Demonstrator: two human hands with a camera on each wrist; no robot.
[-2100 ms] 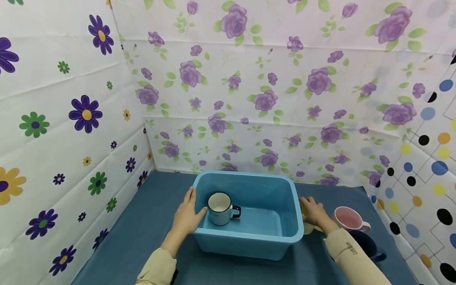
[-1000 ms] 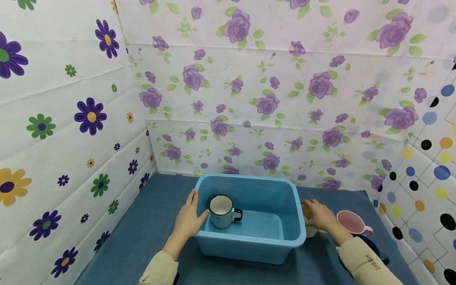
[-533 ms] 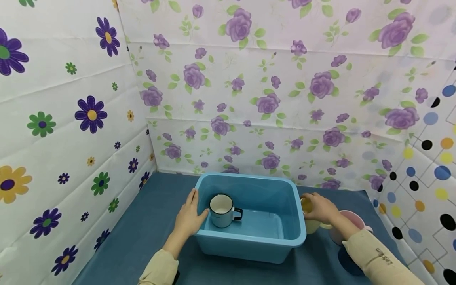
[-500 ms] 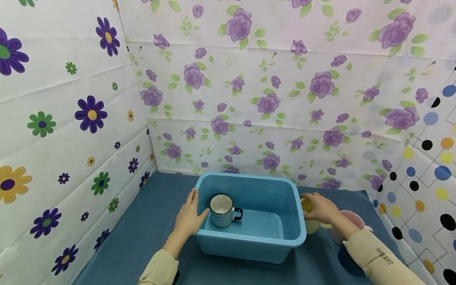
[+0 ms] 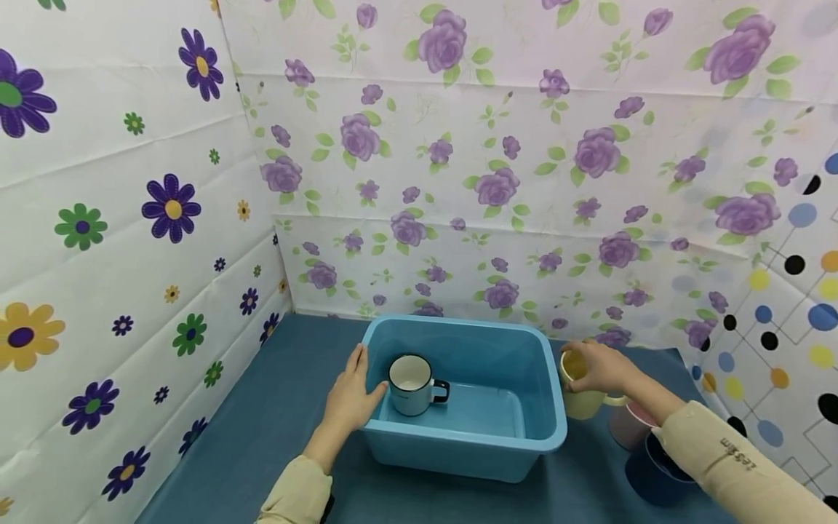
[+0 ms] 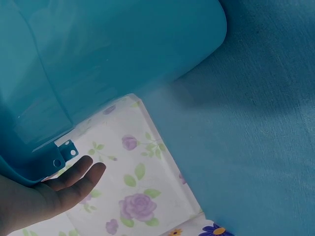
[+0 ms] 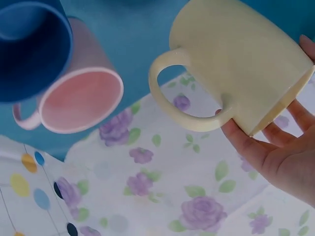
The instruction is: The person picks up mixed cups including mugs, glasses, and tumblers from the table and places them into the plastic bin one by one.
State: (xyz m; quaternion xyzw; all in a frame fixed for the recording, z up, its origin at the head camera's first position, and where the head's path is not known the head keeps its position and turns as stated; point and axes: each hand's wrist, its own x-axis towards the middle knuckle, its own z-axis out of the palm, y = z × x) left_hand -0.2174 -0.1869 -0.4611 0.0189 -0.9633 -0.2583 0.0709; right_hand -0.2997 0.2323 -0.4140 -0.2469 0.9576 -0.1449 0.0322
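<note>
My right hand (image 5: 604, 366) grips a pale yellow mug (image 5: 585, 402) by its rim, just outside the basin's right wall. In the right wrist view the cream-coloured mug (image 7: 236, 54) is tilted, its handle free and the fingers (image 7: 248, 147) at its rim. My left hand (image 5: 351, 397) rests on the left rim of a blue plastic basin (image 5: 452, 438), thumb toward the inside and fingers fairly straight. A light blue-grey enamel mug (image 5: 411, 397) with a black rim and handle stands inside the basin, near its left side.
A pink mug (image 5: 630, 428) and a dark blue mug (image 5: 657, 473) stand on the blue-covered table (image 5: 262, 429) right of the basin, partly behind the right forearm. Patterned sheets (image 5: 419, 175) enclose the table at the back and sides.
My right hand has taken hold of the yellow mug and raised it beside the basin wall. The left hand stays at the basin's left rim.
</note>
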